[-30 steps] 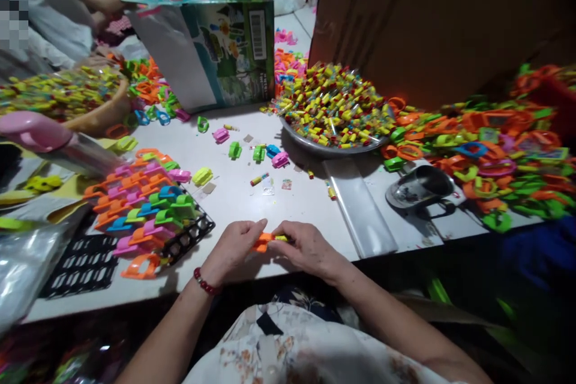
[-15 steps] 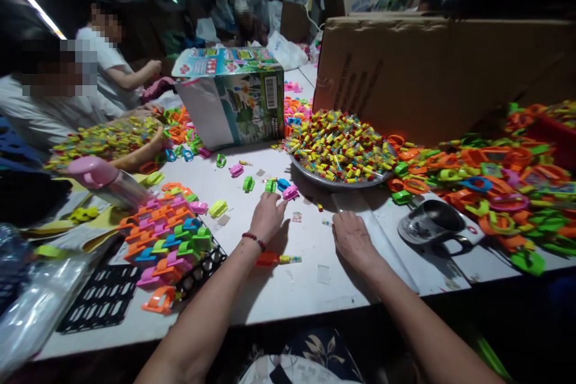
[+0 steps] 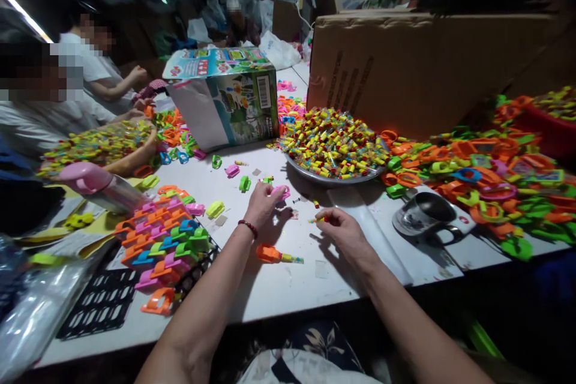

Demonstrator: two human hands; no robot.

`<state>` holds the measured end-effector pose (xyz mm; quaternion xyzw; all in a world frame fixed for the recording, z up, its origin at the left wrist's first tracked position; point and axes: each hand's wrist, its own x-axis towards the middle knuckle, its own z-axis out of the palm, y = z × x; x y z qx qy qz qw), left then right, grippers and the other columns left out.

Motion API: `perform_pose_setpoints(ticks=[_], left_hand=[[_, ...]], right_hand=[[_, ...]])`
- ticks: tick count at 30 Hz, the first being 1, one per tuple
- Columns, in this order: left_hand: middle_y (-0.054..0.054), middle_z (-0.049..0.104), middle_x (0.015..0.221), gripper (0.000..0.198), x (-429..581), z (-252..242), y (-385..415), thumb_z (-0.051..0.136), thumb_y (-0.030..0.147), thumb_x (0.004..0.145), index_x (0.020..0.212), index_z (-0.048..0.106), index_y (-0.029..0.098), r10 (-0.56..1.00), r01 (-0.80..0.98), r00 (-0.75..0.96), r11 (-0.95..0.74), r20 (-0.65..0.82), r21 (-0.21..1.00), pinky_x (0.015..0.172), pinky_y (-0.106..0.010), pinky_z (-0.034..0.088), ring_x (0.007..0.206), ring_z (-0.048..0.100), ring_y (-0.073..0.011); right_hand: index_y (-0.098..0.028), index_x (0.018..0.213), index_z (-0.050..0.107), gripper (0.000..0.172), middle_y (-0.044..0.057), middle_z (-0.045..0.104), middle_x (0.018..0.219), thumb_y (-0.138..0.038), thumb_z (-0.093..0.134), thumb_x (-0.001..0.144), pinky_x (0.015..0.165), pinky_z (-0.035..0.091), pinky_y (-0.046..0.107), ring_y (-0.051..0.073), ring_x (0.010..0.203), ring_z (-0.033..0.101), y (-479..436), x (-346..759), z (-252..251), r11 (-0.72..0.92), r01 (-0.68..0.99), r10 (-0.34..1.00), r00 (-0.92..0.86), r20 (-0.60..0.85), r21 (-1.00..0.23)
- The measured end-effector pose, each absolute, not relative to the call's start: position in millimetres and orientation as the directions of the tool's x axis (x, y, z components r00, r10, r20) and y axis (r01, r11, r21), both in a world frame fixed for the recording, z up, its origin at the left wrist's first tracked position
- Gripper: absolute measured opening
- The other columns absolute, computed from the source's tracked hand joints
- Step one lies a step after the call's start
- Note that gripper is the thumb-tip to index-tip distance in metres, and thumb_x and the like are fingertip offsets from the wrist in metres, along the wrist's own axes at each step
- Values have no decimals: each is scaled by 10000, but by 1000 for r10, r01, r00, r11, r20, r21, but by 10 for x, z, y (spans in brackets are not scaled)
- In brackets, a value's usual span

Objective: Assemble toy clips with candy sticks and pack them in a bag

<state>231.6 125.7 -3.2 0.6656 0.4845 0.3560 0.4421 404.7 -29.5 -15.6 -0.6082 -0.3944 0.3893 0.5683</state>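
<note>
My left hand (image 3: 263, 207) is closed on a pink plastic clip (image 3: 281, 192) just above the white table (image 3: 279, 294). My right hand (image 3: 344, 231) pinches a small yellow candy-like tube (image 3: 318, 220) between thumb and fingertips. Nearer me, between my forearms, lies an orange clip (image 3: 269, 253) with a yellow tube attached. A green clip (image 3: 245, 183), another pink clip (image 3: 232, 170) and a yellow-green clip (image 3: 215, 209) rest to the left of my left hand. Beyond my hands stands a metal bowl (image 3: 333, 177) heaped with yellow tubes.
Rows of coloured clips (image 3: 164, 228) stand on a black tray (image 3: 101, 303) at left, beside a pink-lidded bottle (image 3: 90, 183). A mug (image 3: 425, 216) and a clip pile (image 3: 495, 177) are at right. Behind are a printed box (image 3: 245, 99) and a large carton (image 3: 382, 72). People sit at left.
My left hand has lifted the pink clip slightly from the table. My right hand has risen and turned, bringing the pinched tube into clearer view. The head view has shifted a little.
</note>
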Motion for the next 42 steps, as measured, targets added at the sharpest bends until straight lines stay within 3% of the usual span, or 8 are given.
perform_pose_setpoints(ticks=[3,7,12,16,25,29,34,42], left_hand=[[-50,614,901,413,2148,160,998,704,536,766,823,570,150,930,166,361,1,-62,986,646,-235,483,806,605,-148],[-52,654,884,337,1950,312,583,724,426,774,929,628,142,877,-21,451,192,-163,981,602,-212,496,785,633,-146],[-4,595,831,174,1776,363,166,690,290,782,780,602,140,862,-167,493,226,-117,960,481,-178,414,572,522,-66],[-9,572,855,207,1729,389,22,695,262,760,687,556,128,853,-238,513,247,-94,940,499,-166,392,609,494,-59],[-12,570,817,152,1759,337,-24,659,246,806,727,595,132,803,-185,592,217,-68,959,582,-188,392,656,491,-80],[-11,574,813,117,1780,286,-21,633,220,819,744,610,134,795,-152,604,188,-60,970,583,-195,376,649,480,-79],[-6,573,803,142,1802,269,-27,639,258,819,743,604,143,806,-91,582,195,-107,977,580,-196,384,636,476,-80],[-26,583,775,168,1831,322,-54,551,249,829,682,551,165,846,123,532,-111,29,986,595,-226,410,664,502,-119]], right_hand=[[-239,980,682,207,35,674,1071,-306,698,785,846,509,312,168,947,617,-243,3926,-69,22,-136,959,281,-17,-991],[-254,1316,531,456,37,657,1031,-399,619,892,855,516,324,166,942,631,-275,3747,84,44,-53,987,158,35,-998],[-191,1207,634,346,50,628,964,-388,517,948,780,485,299,146,864,589,-418,3633,273,109,105,994,-6,109,-988],[-173,1193,651,338,35,655,906,-384,536,955,746,461,275,134,830,572,-529,3602,382,57,44,994,-94,53,-997],[-165,1073,715,309,40,697,899,-390,532,966,766,475,275,147,835,612,-626,3631,379,54,71,993,-111,46,-996],[-180,1098,706,272,33,707,925,-354,540,970,780,473,269,145,845,621,-663,3646,392,104,193,990,-119,82,-976],[-184,1071,697,251,25,694,888,-373,618,926,677,427,251,124,715,567,-690,3636,438,182,398,982,-113,149,-899],[-181,896,695,218,12,666,782,-389,631,900,627,387,243,123,677,543,-663,3627,425,148,428,988,-103,114,-891]])
